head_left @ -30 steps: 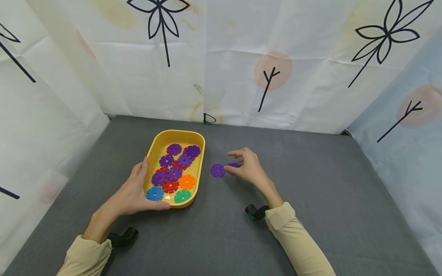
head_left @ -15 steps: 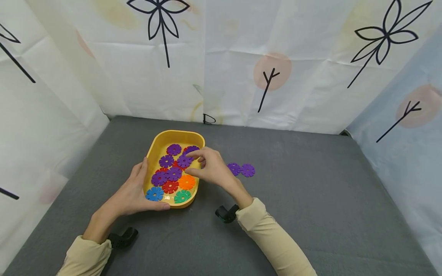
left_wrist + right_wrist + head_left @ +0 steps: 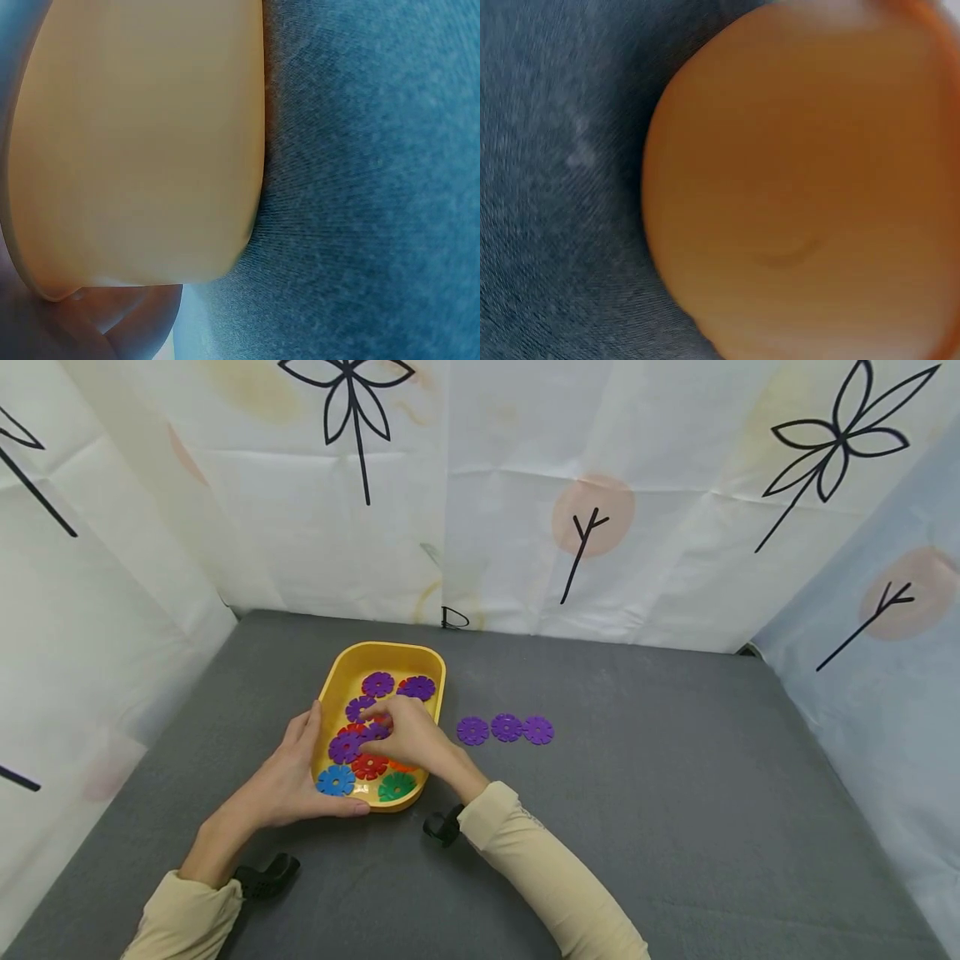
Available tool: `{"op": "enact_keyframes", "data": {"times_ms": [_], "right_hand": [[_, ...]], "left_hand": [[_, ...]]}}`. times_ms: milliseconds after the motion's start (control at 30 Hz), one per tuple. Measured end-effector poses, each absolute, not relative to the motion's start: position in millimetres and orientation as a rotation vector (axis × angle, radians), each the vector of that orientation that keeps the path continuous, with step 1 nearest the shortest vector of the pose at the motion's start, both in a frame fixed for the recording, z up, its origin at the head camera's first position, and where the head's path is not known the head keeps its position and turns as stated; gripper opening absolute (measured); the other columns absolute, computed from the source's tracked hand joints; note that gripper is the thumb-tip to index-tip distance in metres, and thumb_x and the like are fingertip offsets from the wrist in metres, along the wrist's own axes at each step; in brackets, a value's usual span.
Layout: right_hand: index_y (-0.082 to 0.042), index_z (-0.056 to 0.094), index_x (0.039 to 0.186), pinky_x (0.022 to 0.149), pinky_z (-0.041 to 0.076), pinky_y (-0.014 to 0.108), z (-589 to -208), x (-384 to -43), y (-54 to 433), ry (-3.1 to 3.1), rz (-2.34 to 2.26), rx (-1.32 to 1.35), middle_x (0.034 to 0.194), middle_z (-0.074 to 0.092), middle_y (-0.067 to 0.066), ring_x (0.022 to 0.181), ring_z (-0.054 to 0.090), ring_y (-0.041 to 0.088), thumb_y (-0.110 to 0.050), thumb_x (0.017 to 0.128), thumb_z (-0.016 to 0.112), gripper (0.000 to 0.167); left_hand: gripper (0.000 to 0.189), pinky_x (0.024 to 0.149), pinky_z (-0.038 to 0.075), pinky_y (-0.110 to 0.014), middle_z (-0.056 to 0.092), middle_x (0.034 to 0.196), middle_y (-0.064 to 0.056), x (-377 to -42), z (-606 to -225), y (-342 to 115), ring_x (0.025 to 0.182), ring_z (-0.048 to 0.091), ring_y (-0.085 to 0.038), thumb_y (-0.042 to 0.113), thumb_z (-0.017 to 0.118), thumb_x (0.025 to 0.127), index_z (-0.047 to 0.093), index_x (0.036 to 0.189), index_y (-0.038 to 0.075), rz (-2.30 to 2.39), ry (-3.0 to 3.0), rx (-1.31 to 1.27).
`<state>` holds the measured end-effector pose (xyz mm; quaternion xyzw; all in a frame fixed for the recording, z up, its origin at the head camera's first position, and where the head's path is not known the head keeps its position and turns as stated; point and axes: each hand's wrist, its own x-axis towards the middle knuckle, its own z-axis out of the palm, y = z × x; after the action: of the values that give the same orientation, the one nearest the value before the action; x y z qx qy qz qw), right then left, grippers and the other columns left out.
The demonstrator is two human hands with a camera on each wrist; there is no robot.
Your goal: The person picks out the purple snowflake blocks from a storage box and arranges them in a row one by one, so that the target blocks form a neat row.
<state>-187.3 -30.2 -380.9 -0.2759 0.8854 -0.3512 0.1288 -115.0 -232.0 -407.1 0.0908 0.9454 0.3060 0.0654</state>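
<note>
Pale sheets (image 3: 510,556) printed with black-line plants (image 3: 842,436) hang behind and beside a gray fabric-covered surface (image 3: 690,810).

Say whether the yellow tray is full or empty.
Neither: the yellow tray is partly filled. Several flower-shaped discs lie in it, with bare yellow floor showing around them.

The yellow tray (image 3: 351,664) looks like smooth plastic, its floor catching a hard shine, its outer wall duller. The flower-shaped discs (image 3: 507,727) seem plastic too, lightly glossy. Below spreads grey cloth (image 3: 675,810), matt, finely ribbed and slightly rough. The sheets (image 3: 510,427) behind look like creased fabric; the sleeves (image 3: 551,868), soft matt cloth.
</note>
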Motion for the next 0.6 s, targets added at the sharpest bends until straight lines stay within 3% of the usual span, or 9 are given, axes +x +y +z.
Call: {"op": "enact_keyframes", "data": {"times_ms": [200,600], "right_hand": [[-0.01,0.071,0.131,0.114,0.046,0.036,-386,-192,-40,2.607,-0.894,-0.718,0.132,0.071,0.004,0.129,0.058,0.022,-0.018,0.088,0.081,0.044],[-0.011,0.072,0.129,0.113,0.046,0.03,-396,-191,-51,2.705,-0.652,-0.76,0.129,0.071,0.003,0.125,0.06,0.018,-0.021,0.086,0.083,0.045]], "left_hand": [[0.149,0.105,0.048,-0.065,0.015,0.159,-0.029,-115,-407,-233,0.132,0.042,-0.045,0.061,0.087,0.07,-0.014,0.162,0.004,0.918,2.854,0.262],[0.151,0.104,0.048,-0.065,0.015,0.159,-0.029,-116,-406,-230,0.131,0.043,-0.046,0.061,0.088,0.067,-0.014,0.162,0.003,0.917,2.863,0.272]]}}
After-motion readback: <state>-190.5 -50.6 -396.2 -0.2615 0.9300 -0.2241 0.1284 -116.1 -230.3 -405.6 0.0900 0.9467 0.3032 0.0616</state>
